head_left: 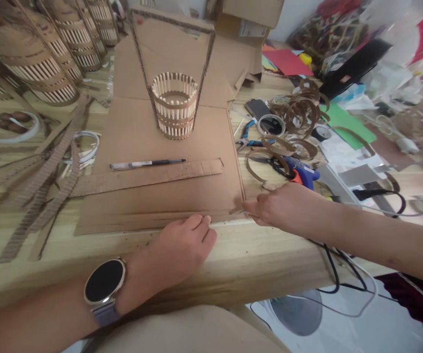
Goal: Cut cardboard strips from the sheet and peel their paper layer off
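Head view, looking down on cardboard [215, 139], flat on the table [241, 267].
With left hand [185, 242] curled at the near edge, fingers bunched, cannot tell if pinching anything; with right hand [272, 205] at the near right corner, pinching a thin item [238, 212], too blurred to name. Farther back on the cardboard, strip [152, 179], then pen [145, 164], then basket [176, 118]; off to the right, glue gun [302, 171].
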### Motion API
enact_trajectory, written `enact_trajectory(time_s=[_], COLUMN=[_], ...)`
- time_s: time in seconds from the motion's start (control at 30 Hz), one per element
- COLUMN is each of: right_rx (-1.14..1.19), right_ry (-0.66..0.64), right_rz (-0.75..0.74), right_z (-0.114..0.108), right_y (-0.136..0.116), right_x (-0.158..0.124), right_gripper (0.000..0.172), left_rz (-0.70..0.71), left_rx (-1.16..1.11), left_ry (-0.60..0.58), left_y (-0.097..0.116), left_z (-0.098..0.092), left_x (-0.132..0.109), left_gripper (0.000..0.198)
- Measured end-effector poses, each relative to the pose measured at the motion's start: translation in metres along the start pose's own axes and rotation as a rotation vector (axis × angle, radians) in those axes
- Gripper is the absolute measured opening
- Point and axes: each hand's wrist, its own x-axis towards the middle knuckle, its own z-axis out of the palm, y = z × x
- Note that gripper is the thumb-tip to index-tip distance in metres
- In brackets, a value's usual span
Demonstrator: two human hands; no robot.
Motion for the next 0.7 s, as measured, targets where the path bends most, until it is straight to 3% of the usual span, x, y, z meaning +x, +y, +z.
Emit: enact_trajectory(time_s=[0.2, 0.4, 0.7], right_rx=[0.003, 0.070, 0.115], right_ry=[0.069, 0.119, 0.087], right_rz=[-0.010, 0.003, -0.003], right_z=[0.016, 0.034, 0.045], right_y=[0.008, 0.016, 0.025], right_x=[-0.005, -0.011, -0.016], right_gripper=[0.035, 0.017, 0.022], left_rz=[0.008, 0.002, 0.014], left_rx=[-0.003, 0.006, -0.016], left_ry=[-0.021, -0.042, -0.064], left_y=[0.000, 0.000, 0.001], left_z=[0.003, 0.001, 0.004], left_x=[-0.001, -0.001, -0.002], left_gripper=[0.006, 0.006, 0.007])
